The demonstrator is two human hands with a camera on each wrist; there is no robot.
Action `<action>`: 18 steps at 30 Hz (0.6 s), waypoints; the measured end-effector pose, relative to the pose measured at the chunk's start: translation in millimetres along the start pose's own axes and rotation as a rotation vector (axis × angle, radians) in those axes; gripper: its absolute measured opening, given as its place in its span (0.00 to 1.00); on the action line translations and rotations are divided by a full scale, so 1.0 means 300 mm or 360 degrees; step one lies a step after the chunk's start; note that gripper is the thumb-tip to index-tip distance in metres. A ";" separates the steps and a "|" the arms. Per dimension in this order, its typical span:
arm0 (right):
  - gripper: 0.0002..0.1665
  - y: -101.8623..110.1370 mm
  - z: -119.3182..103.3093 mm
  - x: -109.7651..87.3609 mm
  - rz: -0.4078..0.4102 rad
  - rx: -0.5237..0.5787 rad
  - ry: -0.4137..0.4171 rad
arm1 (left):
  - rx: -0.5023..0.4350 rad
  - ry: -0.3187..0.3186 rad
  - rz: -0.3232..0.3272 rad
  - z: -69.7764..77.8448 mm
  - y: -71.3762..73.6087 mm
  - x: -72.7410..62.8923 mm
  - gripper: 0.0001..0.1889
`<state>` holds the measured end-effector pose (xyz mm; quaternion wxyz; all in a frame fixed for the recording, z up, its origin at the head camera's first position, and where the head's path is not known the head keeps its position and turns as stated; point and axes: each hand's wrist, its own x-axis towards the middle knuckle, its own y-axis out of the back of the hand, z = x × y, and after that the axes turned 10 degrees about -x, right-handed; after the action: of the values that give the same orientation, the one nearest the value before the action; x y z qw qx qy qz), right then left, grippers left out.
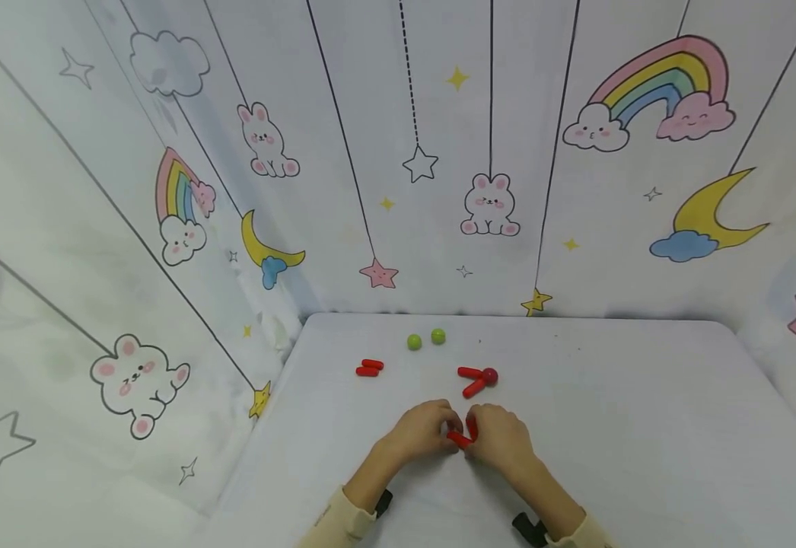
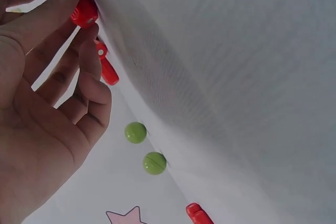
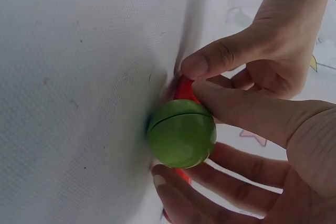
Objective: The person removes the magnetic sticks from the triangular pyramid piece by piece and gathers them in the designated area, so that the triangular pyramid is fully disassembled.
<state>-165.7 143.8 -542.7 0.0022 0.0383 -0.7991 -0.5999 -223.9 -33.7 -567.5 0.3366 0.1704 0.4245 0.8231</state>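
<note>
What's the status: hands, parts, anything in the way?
Left hand pinching red rod. Right hand curled around green ball; ball-rod contact unclear. Red ball with two other rods just beyond, apart from both hands.

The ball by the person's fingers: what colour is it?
The ball is green with a dark line; the right wrist view shows it best.

Before you, a short red rod (image 1: 459, 439) slants; a second red rod (image 1: 472, 427) angles beside it; a glossy green ball (image 3: 181, 137) with one dark groove sits close.
</note>
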 end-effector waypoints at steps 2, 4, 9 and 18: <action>0.26 0.003 0.000 -0.009 -0.0015 -0.0020 -0.0025 | 0.0002 0.0021 -0.0002 0.005 0.001 -0.005 0.12; 0.25 0.005 0.001 -0.018 -0.0033 -0.0028 -0.0072 | 0.0007 0.0034 0.0001 0.010 0.002 -0.010 0.11; 0.20 0.005 0.005 -0.033 -0.0047 -0.0013 -0.0133 | 0.0019 0.0055 0.0013 0.017 0.003 -0.018 0.10; 0.18 -0.008 0.016 -0.031 -0.0014 0.0104 -0.0126 | 0.0116 -0.0009 -0.0017 0.016 0.013 -0.018 0.10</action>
<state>-156.6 148.4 -546.0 -0.0333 0.0179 -0.8176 -0.5745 -219.0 -36.2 -561.4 0.3358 0.1825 0.4542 0.8047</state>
